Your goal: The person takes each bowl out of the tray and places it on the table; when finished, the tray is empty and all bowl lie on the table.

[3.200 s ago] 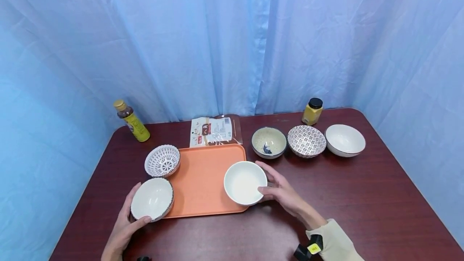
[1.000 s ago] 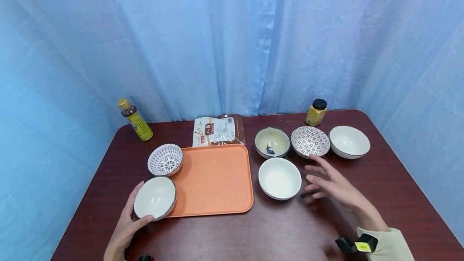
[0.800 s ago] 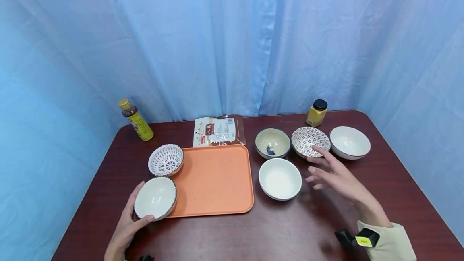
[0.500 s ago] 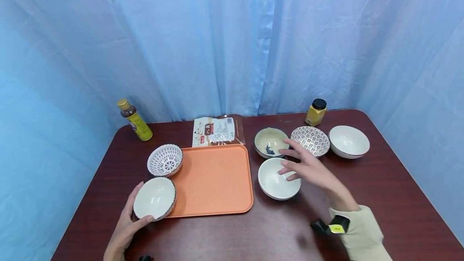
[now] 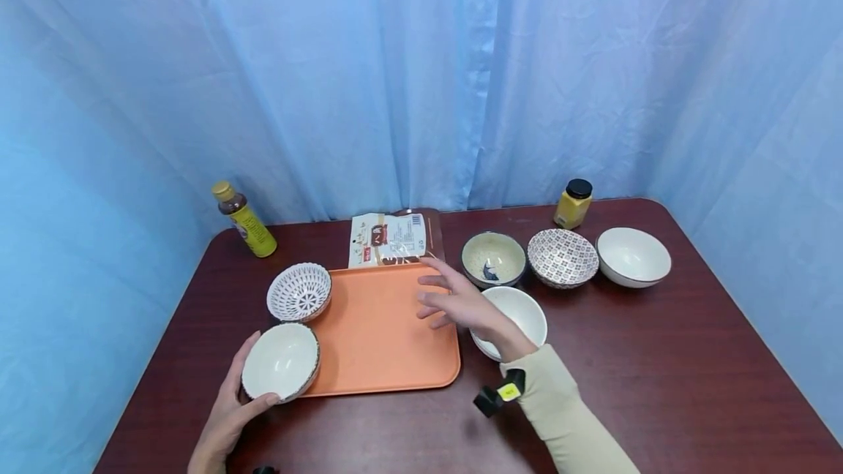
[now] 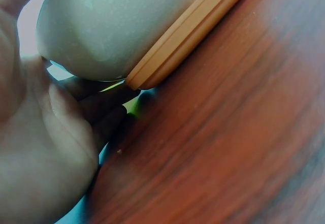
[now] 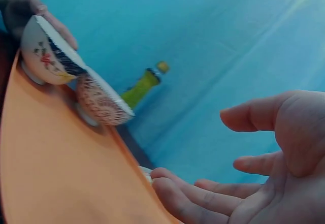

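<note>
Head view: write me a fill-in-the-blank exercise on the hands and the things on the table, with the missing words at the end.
1. The left hand holds a ____.
2. The right hand holds ____.
3. The colour of the tray is ____.
4. The colour of the lid on the yellow jar is ____.

Missing words: bowl; nothing; orange; black.

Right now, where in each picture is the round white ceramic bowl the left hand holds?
Head: lower left, the round white ceramic bowl in the left hand.
Left wrist: top, left of centre, the bowl from outside.
Right wrist: upper left, the bowl, red flower showing.
Shared landmark: the orange rectangular plastic-looking tray beneath it.
</note>
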### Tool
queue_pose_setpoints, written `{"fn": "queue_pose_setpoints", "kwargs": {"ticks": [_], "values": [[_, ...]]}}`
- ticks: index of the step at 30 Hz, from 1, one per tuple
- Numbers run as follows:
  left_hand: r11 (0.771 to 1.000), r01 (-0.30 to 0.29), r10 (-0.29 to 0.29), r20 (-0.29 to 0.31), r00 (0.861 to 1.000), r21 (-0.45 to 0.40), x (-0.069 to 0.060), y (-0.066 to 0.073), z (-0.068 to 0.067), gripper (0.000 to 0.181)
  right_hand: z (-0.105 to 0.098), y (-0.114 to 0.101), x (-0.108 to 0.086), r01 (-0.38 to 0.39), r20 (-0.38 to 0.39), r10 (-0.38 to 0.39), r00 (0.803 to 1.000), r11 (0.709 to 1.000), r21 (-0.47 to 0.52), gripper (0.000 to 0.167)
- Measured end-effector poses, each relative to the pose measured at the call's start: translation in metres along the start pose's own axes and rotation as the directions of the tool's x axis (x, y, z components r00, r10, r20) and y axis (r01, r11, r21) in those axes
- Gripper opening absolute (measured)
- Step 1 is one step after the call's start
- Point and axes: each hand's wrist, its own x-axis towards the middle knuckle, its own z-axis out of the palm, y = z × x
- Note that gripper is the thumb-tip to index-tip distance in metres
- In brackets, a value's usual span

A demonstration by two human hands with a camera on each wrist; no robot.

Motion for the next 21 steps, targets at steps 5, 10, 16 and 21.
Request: {"fn": "queue_pose_setpoints", "kwargs": {"ticks": [5,10,16,21], "values": [[1.000,0.001,-0.001,0.004,1.000,-0.006,0.001,-0.002,-0.001,0.102,0.021,0.011,0.020,-0.021,0.004,0.021,1.000,1.000,0.009,0.067],[1.000,-0.001,0.001,-0.001,1.000,0.004,0.001,-0.004,-0.002,0.101,0.043,0.020,0.035,-0.036,-0.009,0.036,0.999,0.999,0.027,0.068],[1.000,-0.028,0.028,-0.003,1.000,0.003,0.000,-0.004,-0.002,0.100,0.065,0.032,0.053,-0.070,-0.007,0.070,0.997,0.995,0.073,0.071],[1.000,-0.018,0.018,0.002,1.000,-0.002,0.000,-0.002,-0.001,0.100,0.076,0.035,0.064,-0.071,0.014,0.070,0.997,0.992,0.109,0.071]]}}
